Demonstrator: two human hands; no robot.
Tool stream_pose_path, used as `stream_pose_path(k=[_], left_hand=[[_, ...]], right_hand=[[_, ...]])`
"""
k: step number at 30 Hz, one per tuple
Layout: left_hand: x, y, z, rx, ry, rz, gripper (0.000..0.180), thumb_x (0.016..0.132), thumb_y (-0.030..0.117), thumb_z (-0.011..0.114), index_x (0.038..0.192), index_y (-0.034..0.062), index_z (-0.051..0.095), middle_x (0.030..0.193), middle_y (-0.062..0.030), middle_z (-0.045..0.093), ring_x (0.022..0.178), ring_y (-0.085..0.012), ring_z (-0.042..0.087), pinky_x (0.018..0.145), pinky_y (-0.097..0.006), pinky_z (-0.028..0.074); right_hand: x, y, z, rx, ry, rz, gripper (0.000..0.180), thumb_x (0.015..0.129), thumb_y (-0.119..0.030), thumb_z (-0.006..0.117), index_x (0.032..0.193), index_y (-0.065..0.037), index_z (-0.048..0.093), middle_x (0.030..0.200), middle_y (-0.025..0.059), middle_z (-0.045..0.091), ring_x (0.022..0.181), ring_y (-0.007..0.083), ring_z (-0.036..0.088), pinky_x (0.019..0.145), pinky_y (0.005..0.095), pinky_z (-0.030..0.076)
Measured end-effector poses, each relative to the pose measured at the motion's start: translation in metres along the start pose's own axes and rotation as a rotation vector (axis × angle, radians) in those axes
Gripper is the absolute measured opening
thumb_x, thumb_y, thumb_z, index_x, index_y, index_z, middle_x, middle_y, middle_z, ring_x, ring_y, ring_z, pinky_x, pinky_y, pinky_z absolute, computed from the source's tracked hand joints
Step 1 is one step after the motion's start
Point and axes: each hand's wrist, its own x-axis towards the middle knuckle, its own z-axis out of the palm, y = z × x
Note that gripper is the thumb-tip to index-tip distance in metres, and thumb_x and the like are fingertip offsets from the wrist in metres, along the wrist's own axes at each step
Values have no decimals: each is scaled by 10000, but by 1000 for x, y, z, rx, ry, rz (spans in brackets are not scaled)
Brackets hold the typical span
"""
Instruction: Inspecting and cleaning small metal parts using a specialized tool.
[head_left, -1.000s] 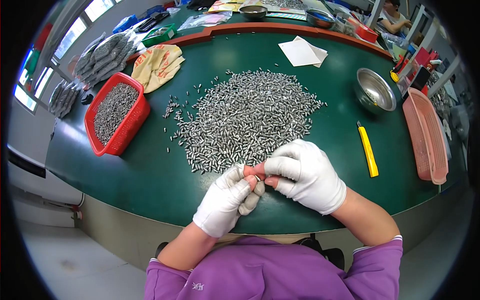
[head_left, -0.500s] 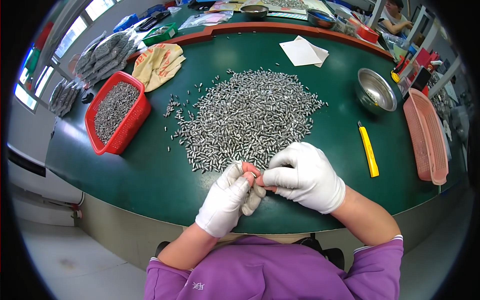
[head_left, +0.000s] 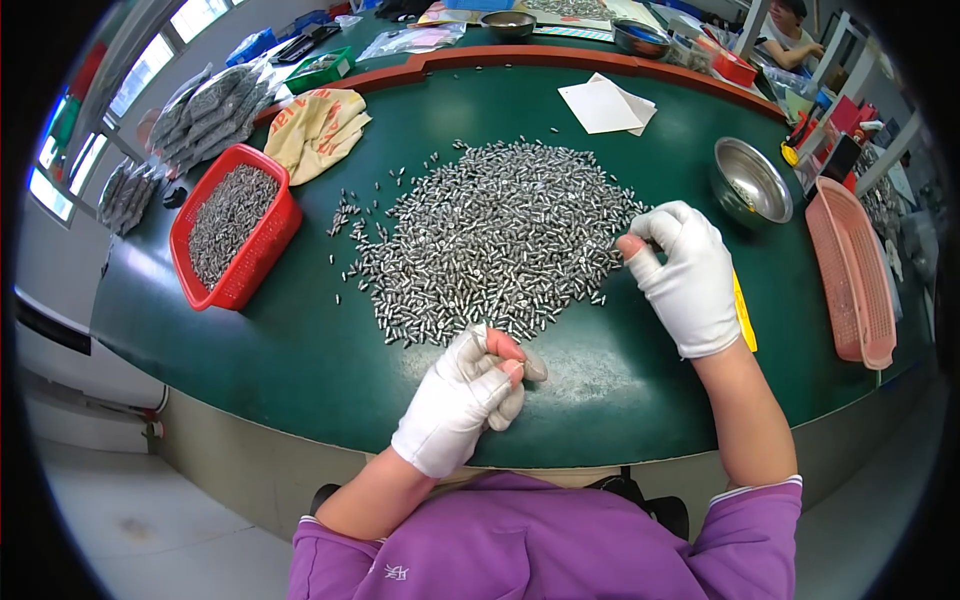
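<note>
A wide heap of small silvery metal pieces (head_left: 490, 235) covers the middle of the green table (head_left: 300, 330). My left hand (head_left: 460, 395), in a white glove with bare thumb and finger tips, stays at the heap's near edge, thumb and finger pinched together. Whatever is between them is too small to make out. Farther right, my right hand (head_left: 680, 275), gloved the same way, is closed in a pinch beside the heap's right edge. Its fingertips hide what they may hold. A yellow utility knife (head_left: 743, 315) lies partly covered by that hand and wrist.
On the left stand a red basket (head_left: 285, 235) of similar pieces, a yellowish cloth bag (head_left: 315, 135) and grey filled bags (head_left: 215, 110). Rightward are a steel bowl (head_left: 752, 180) and a pink basket (head_left: 850, 275). White papers (head_left: 605, 103) lie behind. Another person (head_left: 790, 40) sits far right.
My right hand has left my left hand and moved right and away from me, to the heap's right edge, now covering part of the knife. My left hand has barely moved.
</note>
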Motion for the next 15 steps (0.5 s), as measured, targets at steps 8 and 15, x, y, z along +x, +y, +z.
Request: stream_pose_path(k=[8,15], left_hand=[[-3,5,2,-27,29,-25,154,933,167,641,1053,105,566,889,-71,604,565,-57,400,495,-189,297],[-1,1,-6,-82,7,-18,161,981,248,574,1043,101,553,879,-17,601,613,-62,449,530,-189,338]], right_hand=[[-1,-12,5,109,-2,-173,181,735,-48,684,896,-131,687,900,40,657,850,262,620,732,381,507],[-5,-21,-1,263,-371,-525,165,641,-59,700,773,-156,682,785,5,627,720,241,606,625,367,469]])
